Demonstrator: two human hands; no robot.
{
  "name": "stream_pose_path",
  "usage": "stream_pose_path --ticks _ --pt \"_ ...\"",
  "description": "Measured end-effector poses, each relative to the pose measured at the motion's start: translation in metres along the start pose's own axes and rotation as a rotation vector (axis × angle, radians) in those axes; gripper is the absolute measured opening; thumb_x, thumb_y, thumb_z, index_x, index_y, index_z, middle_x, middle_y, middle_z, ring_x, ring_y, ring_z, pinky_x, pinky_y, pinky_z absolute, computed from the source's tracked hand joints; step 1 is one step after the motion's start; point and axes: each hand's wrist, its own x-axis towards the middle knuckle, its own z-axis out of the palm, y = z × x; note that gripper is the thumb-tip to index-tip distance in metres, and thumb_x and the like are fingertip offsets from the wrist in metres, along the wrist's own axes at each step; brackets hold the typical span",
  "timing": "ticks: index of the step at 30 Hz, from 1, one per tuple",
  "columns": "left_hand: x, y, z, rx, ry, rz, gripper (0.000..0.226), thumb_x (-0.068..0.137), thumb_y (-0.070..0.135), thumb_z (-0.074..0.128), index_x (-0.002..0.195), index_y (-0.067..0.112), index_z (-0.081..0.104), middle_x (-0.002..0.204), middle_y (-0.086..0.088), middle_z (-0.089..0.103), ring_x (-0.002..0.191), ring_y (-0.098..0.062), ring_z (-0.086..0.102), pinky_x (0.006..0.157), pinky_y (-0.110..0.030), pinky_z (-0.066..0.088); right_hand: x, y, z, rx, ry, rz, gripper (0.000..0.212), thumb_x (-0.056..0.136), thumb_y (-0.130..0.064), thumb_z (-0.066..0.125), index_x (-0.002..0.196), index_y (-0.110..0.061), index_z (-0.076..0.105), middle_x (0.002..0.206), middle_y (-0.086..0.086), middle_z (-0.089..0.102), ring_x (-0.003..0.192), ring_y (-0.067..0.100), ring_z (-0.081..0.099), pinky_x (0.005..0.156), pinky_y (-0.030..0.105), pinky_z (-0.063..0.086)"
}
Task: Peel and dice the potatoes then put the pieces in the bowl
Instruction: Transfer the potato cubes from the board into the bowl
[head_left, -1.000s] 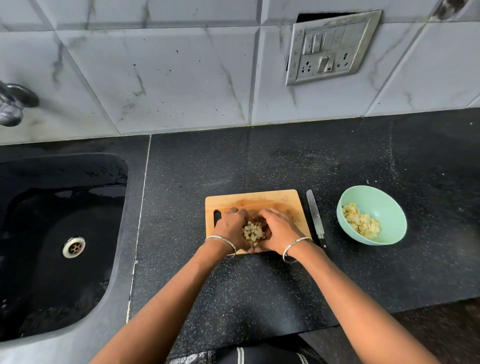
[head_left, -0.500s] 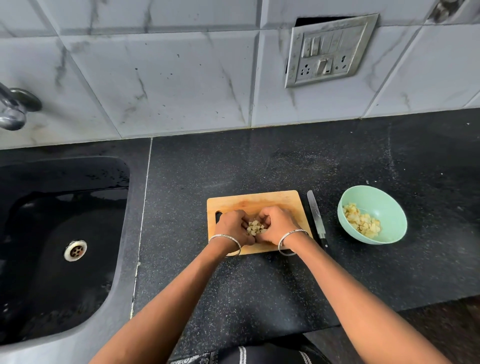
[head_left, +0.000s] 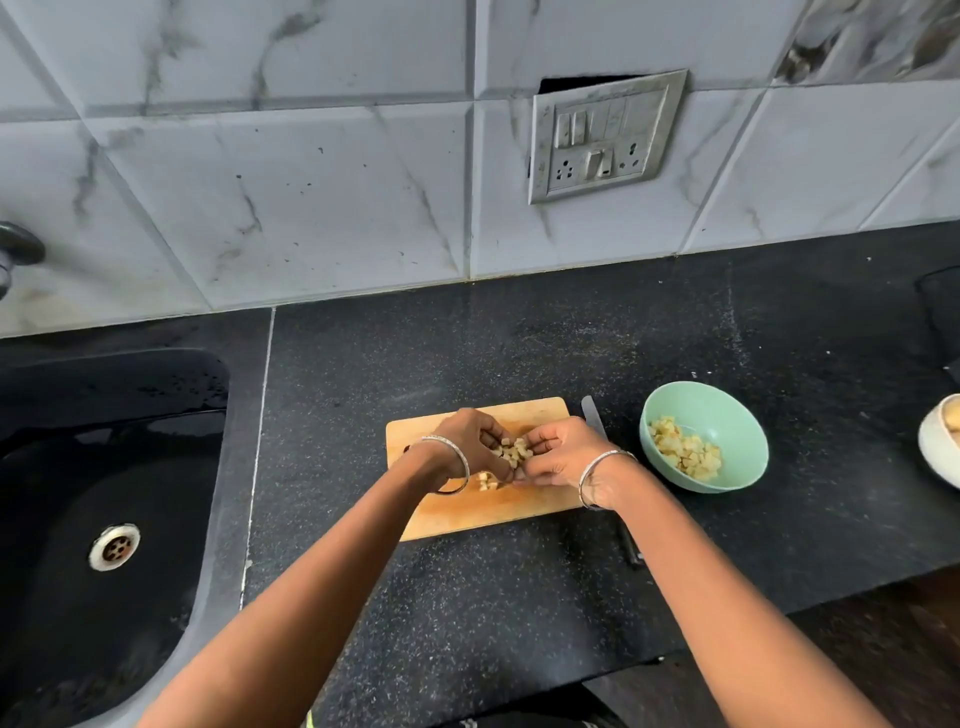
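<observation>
A second ago both grips were low on the cutting board, cupped round a little heap. Now they have come up off the board and moved a bit toward the far side of it. The heap has come up with them.

The left grip and the right grip are side by side with their fingers curled in toward each other. Between them they hold the potato pieces, small pale cubes you can see in the gap between the two grips. Both grips are closed round this handful, not spread wide. A few loose cubes lie on the board just under the grips.

The view has also swung a little to the right, so a white bowl now shows at the right edge.

The green bowl sits on the black bench, to the right of the right grip and apart from it. It already has diced potato in it. The knife lies on the bench between the board and the green bowl, partly hidden by the right arm. Each wrist has a silver bangle.

A dark sink is at the left. A switch plate is on the tiled wall.
</observation>
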Motion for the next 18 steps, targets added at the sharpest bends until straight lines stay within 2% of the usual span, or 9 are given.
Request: stream_pose_path --ticks 3,5,9,12,16,18 --pt "0.009 0.030 0.003 -0.037 -0.073 0.035 0.040 0.060 0.002 0.086 0.095 0.014 0.072 0.086 -0.003 0.069 0.079 -0.017 0.060 0.080 -0.034 0.054 -0.012 -0.008 -0.026 0.048 0.024 -0.012 0.046 0.073 0.025 0.065 0.116 0.010 0.058 0.102 0.025 0.068 0.085 0.031 0.071 0.079 0.038 0.060" --pt "0.018 0.052 0.010 -0.046 -0.120 0.076 0.038 0.059 0.002 0.086 0.091 0.015 0.072 0.088 -0.007 0.070 0.080 -0.018 0.061 0.085 -0.039 0.054 -0.023 -0.011 -0.048 0.091 0.051 -0.034 0.045 0.073 0.026 0.065 0.115 0.012 0.058 0.104 0.028 0.068 0.090 0.034 0.070 0.083 0.040 0.058" --pt "0.036 0.096 0.026 0.000 -0.228 0.134 0.038 0.062 0.006 0.086 0.095 0.017 0.072 0.093 -0.009 0.071 0.081 -0.019 0.063 0.083 -0.039 0.056 -0.044 -0.014 -0.087 0.200 0.097 -0.087 0.038 0.076 0.028 0.060 0.110 0.014 0.058 0.102 0.031 0.067 0.088 0.034 0.071 0.077 0.036 0.060" --pt "0.050 0.129 0.044 0.012 -0.325 0.155 0.036 0.067 0.003 0.082 0.100 0.013 0.071 0.087 -0.005 0.072 0.074 -0.013 0.064 0.073 -0.026 0.056 -0.056 -0.012 -0.117 0.278 0.185 -0.093 0.035 0.077 0.029 0.058 0.108 0.012 0.058 0.097 0.028 0.068 0.079 0.030 0.072 0.068 0.032 0.061" --pt "0.065 0.159 0.073 0.065 -0.372 0.145 0.037 0.068 0.001 0.081 0.104 0.009 0.072 0.082 -0.002 0.070 0.078 -0.015 0.064 0.083 -0.031 0.057 -0.064 -0.003 -0.146 0.293 0.314 -0.048 0.036 0.075 0.029 0.059 0.108 0.013 0.058 0.093 0.028 0.068 0.071 0.029 0.072 0.062 0.033 0.061" --pt "0.067 0.170 0.087 0.158 -0.348 0.172 0.034 0.072 0.005 0.078 0.106 0.010 0.072 0.085 -0.002 0.069 0.078 -0.015 0.062 0.083 -0.031 0.055 -0.059 0.007 -0.155 0.250 0.422 -0.005 0.039 0.072 0.030 0.061 0.108 0.016 0.058 0.094 0.028 0.066 0.070 0.030 0.070 0.059 0.034 0.061"
